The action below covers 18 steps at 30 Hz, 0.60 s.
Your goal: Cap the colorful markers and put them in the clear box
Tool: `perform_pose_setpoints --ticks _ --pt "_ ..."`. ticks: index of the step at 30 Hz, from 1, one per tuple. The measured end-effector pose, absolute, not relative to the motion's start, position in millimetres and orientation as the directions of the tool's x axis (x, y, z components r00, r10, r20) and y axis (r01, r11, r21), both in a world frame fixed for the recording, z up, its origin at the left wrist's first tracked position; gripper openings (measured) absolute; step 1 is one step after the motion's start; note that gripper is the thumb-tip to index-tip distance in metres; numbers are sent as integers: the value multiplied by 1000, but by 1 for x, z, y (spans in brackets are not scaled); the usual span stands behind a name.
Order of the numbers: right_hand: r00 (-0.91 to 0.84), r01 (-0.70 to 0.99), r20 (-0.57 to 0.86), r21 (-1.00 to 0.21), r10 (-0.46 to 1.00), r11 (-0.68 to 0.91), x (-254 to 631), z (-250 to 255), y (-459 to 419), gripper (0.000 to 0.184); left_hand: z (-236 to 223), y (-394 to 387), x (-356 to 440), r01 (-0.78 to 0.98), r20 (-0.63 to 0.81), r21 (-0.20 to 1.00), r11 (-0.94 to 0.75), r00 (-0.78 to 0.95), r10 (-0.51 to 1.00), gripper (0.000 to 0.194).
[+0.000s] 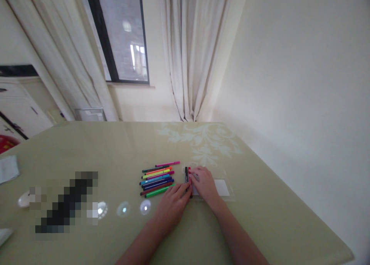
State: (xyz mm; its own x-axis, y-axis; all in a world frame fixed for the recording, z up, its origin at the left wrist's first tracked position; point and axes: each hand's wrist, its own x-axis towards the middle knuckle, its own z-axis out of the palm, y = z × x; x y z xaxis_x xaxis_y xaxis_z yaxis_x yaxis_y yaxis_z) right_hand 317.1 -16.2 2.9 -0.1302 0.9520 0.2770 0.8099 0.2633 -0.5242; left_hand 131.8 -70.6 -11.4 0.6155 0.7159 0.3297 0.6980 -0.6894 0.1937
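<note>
My left hand [174, 202] has its fingers closed at the near end of a red marker [190, 179]. At the far end of that marker, my right hand [204, 183] closes its fingertips on it. A black marker [186, 173] lies alongside, just left of the red one. Beneath my hands is a shallow clear plastic case [232, 197] with a white card [222, 187] in it. To the left lies a row of several colored markers, among them a green marker [154, 192], a yellow marker [154, 173] and a pink marker [167, 164].
The pale green table [121, 145] has a glossy top with light reflections and a floral pattern. A blurred-out dark object [68, 203] lies to the left, near a white rounded item [24, 200] and a folded cloth [8, 168]. The wall [303, 103] borders the right side.
</note>
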Motion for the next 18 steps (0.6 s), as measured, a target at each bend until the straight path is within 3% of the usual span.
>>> perform_pose_setpoints --ticks 5,9,14,18 --pt "-136 806 267 -529 954 264 317 2 -15 22 -13 -70 133 686 328 187 -703 631 703 47" --pt "-117 787 281 -558 953 261 317 4 -16 21 -11 -66 128 669 391 271 -692 580 714 41" --pt "-35 727 338 -637 940 257 319 11 -19 22 4 -52 96 801 360 373 -469 341 868 17" --pt "25 661 394 -696 919 281 319 15 -20 20 5 -47 76 818 261 404 -410 327 908 12"
